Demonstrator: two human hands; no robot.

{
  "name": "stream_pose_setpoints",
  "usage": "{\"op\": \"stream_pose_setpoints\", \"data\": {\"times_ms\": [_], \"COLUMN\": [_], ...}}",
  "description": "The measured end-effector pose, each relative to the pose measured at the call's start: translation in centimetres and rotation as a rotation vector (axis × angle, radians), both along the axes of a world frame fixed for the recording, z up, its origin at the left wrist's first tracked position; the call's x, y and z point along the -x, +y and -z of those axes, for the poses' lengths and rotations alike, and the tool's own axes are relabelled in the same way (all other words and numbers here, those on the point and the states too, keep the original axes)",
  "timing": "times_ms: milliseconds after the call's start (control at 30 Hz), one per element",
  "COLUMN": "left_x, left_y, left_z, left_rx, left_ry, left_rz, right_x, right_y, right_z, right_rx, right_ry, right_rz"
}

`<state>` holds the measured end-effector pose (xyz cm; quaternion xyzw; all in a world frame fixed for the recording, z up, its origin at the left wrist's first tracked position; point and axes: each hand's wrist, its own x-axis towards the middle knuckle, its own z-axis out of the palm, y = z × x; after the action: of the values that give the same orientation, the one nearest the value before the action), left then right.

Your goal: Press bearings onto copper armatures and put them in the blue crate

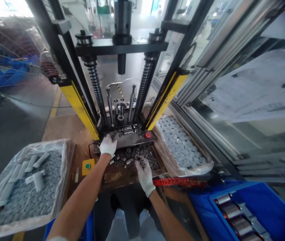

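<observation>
Your right hand (144,173) pinches a ring (142,163). A loose grip could drop it among the other rings (150,156). I can't tell if your left hand (108,146) holds anything.

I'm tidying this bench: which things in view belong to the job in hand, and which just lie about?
Apparently in the job:
left hand, at the press
right hand, among small rings

Seemingly just nearby, untouched:
red coiled hose
blue bin of metal parts

Factory workshop: press (121,63), bearings (129,155), blue crate (279,204).
</observation>
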<state>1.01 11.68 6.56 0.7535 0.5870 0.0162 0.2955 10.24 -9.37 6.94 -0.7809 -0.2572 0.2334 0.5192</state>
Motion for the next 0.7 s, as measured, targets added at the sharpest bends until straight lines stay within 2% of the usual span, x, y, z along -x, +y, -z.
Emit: {"op": "stream_pose_setpoints", "data": {"times_ms": [67,167,267,333,433,533,633,700], "left_x": [-0.4,-0.5,-1.2,-2.9,-6.6,-9.5,-10.8,-11.5], "left_y": [1.6,1.7,1.6,2.6,5.1,7.1,7.5,7.1], "left_z": [-0.2,0.1,-0.2,-0.8,-1.8,-2.0,-1.7,-1.5], "left_rx": [-0.009,-0.042,-0.097,-0.134,-0.171,-0.166,-0.101,0.034], "left_ry": [0.077,0.064,-0.066,-0.179,-0.264,-0.297,-0.392,-0.561], "left_rz": [0.071,0.111,0.077,0.054,-0.066,-0.155,-0.240,-0.420], "right_x": [-0.1,-0.3,-0.7,-1.2,-1.9,-2.6,-3.5,-4.3], "right_y": [-0.1,-0.5,-1.2,-1.8,-2.6,-3.1,-2.9,-2.4], "right_z": [0.0,0.3,0.8,1.3,2.1,2.6,2.3,1.4], "right_rx": [0.009,0.035,0.071,0.091,0.087,0.065,0.089,0.137], "right_ry": [-0.034,-0.037,-0.039,-0.047,-0.056,-0.009,0.084,0.156], "right_rz": [0.005,0.009,0.001,-0.014,-0.052,-0.057,-0.049,-0.031]}}
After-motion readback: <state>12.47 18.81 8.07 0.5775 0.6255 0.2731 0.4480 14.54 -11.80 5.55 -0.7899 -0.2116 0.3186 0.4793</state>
